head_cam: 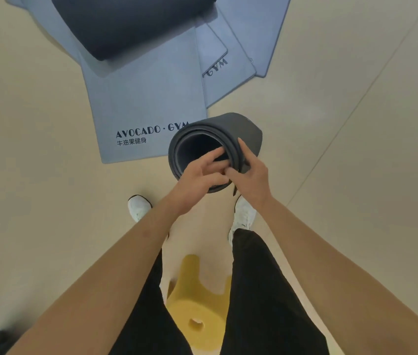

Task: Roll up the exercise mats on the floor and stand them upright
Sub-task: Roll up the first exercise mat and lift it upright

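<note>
A dark grey rolled mat (231, 129) stands upright on the floor in front of my feet, its open top end facing me. My left hand (197, 178) grips the near rim with fingers curled inside the roll. My right hand (250, 175) pinches the rim's outer layers from the right. Beyond it several flat grey-blue mats (146, 103) printed "AVOCADO · GYM" lie overlapped on the floor. A dark mat (126, 24) lies partly rolled on top of them at the far end.
A yellow foam roll (197, 316) stands between my legs, close behind the dark roll. My white shoes (138, 207) flank the spot. Beige floor (356, 124) stretches to the left and right. A dark object sits at the lower left corner.
</note>
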`<move>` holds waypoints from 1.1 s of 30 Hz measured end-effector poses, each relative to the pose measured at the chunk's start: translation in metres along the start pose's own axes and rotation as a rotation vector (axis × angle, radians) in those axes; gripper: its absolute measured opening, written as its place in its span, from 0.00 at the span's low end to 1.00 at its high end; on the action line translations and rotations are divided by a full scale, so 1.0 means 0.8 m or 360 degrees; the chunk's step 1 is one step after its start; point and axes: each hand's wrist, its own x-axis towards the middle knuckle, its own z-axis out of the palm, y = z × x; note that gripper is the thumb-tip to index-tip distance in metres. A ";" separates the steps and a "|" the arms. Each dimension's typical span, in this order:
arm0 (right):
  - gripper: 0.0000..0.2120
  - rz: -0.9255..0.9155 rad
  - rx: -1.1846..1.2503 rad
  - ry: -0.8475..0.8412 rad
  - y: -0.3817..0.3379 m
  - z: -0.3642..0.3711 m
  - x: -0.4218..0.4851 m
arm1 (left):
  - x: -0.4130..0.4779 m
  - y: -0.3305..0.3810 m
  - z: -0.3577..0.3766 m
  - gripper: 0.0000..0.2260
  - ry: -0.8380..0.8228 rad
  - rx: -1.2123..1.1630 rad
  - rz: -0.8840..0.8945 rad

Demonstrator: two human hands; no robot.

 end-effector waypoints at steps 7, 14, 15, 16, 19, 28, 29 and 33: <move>0.34 0.0077 -0.0100 0.0035 -0.039 -0.051 0.043 | 0.024 -0.007 -0.035 0.16 0.0868 0.0634 0.0281; 0.35 0.0194 -0.0107 0.0083 -0.066 -0.046 0.046 | 0.082 -0.015 -0.092 0.35 0.0697 0.0527 -0.0062; 0.35 0.0199 -0.0092 0.0097 -0.072 -0.044 0.046 | 0.086 -0.016 -0.100 0.32 0.0556 0.0452 -0.0075; 0.34 0.0205 -0.0074 0.0102 -0.080 -0.041 0.044 | 0.089 -0.019 -0.108 0.29 0.0483 0.0434 -0.0070; 0.33 0.0283 0.0035 0.0103 -0.107 -0.025 0.034 | 0.077 -0.014 -0.128 0.27 0.0456 0.0428 -0.0042; 0.32 0.0297 -0.0031 -0.0099 -0.272 0.107 -0.050 | -0.102 0.031 -0.272 0.28 0.0542 0.0132 0.0003; 0.31 0.0276 -0.0044 -0.0133 -0.293 0.127 -0.062 | -0.128 0.039 -0.293 0.27 0.0556 0.0106 0.0001; 0.33 0.0198 -0.0118 -0.0287 -0.366 0.206 -0.097 | -0.226 0.056 -0.367 0.28 0.0690 -0.0052 0.0017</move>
